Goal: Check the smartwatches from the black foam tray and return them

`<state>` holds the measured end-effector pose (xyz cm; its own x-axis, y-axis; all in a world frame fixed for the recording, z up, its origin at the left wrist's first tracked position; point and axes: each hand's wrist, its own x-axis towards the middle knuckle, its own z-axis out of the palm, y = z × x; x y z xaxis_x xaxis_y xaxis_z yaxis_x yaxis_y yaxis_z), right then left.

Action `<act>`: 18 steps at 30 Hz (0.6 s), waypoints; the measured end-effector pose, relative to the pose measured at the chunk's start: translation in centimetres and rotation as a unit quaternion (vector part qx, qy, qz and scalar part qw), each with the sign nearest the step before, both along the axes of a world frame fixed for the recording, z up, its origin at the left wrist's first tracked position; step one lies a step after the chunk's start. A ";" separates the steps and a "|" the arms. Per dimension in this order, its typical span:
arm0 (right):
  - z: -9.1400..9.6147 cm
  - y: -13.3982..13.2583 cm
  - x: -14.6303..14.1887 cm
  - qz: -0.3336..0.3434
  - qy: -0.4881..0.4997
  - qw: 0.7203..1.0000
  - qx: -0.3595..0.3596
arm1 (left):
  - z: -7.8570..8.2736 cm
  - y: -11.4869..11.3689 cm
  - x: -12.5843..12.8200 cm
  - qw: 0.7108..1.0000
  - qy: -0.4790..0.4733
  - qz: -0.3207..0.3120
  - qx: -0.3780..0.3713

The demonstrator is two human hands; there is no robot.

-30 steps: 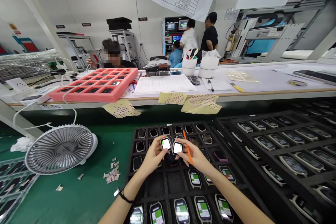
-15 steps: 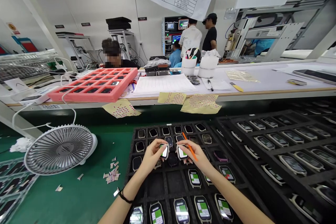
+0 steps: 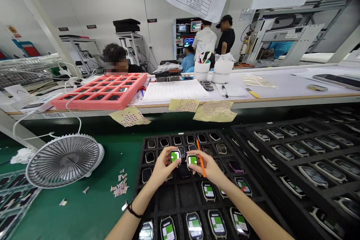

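Note:
My left hand (image 3: 164,165) grips a smartwatch (image 3: 174,156) without a strap, its lit screen green and white, thumb at the lower edge. In my right hand (image 3: 209,165) is a second smartwatch (image 3: 192,160), also lit green and white, held beside the first with a gap between. A thin orange stick-like tool (image 3: 201,159) is tucked among the right fingers. Both hands hover over a black foam tray (image 3: 188,194) of watch bodies. Dark-screened watches fill its far rows; a lit watch (image 3: 208,190) and several more lie in the near rows.
More black trays of watches (image 3: 312,145) are stacked at the right. A grey fan (image 3: 67,160) and small paper scraps (image 3: 120,188) sit on the green mat at left. Above, a shelf (image 3: 247,97) carries a pink foam tray (image 3: 120,102); a person (image 3: 115,58) sits behind it.
Both watch screens have gone from mostly white to green and white and now face me more fully. The orange tool stands more upright. The seated person's head has moved slightly left.

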<state>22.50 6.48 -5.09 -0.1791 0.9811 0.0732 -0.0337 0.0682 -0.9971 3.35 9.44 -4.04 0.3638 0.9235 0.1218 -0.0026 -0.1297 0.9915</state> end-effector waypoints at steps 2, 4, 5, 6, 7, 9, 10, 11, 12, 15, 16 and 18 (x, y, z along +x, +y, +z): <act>0.2 0.0 -0.1 -0.025 0.004 1.000 -0.012 | 0.3 0.0 0.0 1.000 -0.003 0.015 -0.012; 0.5 0.0 -0.1 -0.048 0.010 0.998 -0.025 | 0.6 -0.1 0.1 0.999 0.005 0.031 -0.026; 0.6 0.0 -0.1 -0.059 0.013 0.998 -0.031 | 0.7 -0.1 0.1 0.999 0.010 0.036 -0.035; 0.7 0.0 -0.1 -0.067 0.014 0.997 -0.036 | 0.8 -0.1 0.1 0.998 0.014 0.040 -0.045; 0.8 -0.1 -0.1 -0.075 0.014 0.996 -0.038 | 0.8 -0.1 0.1 0.997 0.016 0.044 -0.055; 0.9 -0.1 0.0 -0.084 0.016 0.996 -0.039 | 0.8 0.0 0.1 0.997 0.012 0.047 -0.066; 0.9 -0.2 0.0 -0.082 0.018 0.996 -0.038 | 0.7 0.0 0.0 0.997 0.009 0.049 -0.065; 0.9 -0.2 0.0 -0.078 0.023 0.996 -0.034 | 0.7 0.0 0.0 0.997 0.005 0.049 -0.061; 0.9 -0.2 0.0 -0.071 0.029 0.997 -0.029 | 0.6 0.1 0.0 0.997 0.001 0.049 -0.055; 0.9 -0.3 0.1 -0.042 0.048 0.998 -0.006 | 0.6 0.1 -0.1 0.998 -0.015 0.038 -0.041; 0.9 -0.2 0.2 -0.032 0.052 0.998 -0.001 | 0.7 0.1 -0.1 0.998 -0.020 0.032 -0.040; 0.9 -0.2 0.2 -0.017 0.055 0.998 0.000 | 0.7 0.1 -0.1 0.999 -0.027 0.024 -0.038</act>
